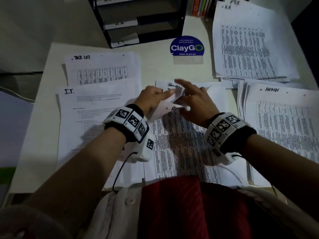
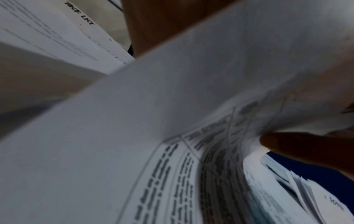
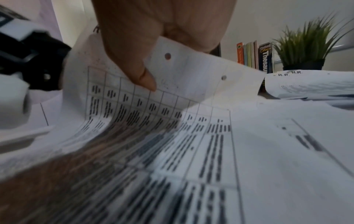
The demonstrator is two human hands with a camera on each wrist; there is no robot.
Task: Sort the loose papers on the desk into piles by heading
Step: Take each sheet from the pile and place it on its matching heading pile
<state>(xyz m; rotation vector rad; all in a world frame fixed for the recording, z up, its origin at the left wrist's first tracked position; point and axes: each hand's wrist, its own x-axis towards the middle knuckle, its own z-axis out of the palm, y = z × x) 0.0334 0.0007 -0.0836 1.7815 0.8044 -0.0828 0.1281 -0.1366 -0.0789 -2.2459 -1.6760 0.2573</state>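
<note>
Several loose printed sheets (image 1: 181,144) lie stacked in the middle of the desk, right in front of me. Their top edges are lifted and curled. My left hand (image 1: 165,94) pinches the raised top of a sheet (image 2: 172,106) from the left. My right hand (image 1: 183,94) holds the top of a table-printed sheet (image 3: 191,78) with two punched holes. Its thumb (image 3: 134,68) lies on the printed side and its fingers sit behind. Sorted piles lie around: TASK LIST (image 1: 101,69), I.T. (image 1: 91,107), H.R. (image 1: 250,45) and ADMIN (image 1: 284,118).
A black letter tray (image 1: 143,23) with labelled shelves stands at the back. A blue ClayGo sign (image 1: 187,47) stands right of it. Books (image 1: 202,6) and a potted plant (image 3: 306,50) are at the back right. The desk's left edge (image 1: 34,118) runs beside the I.T. pile.
</note>
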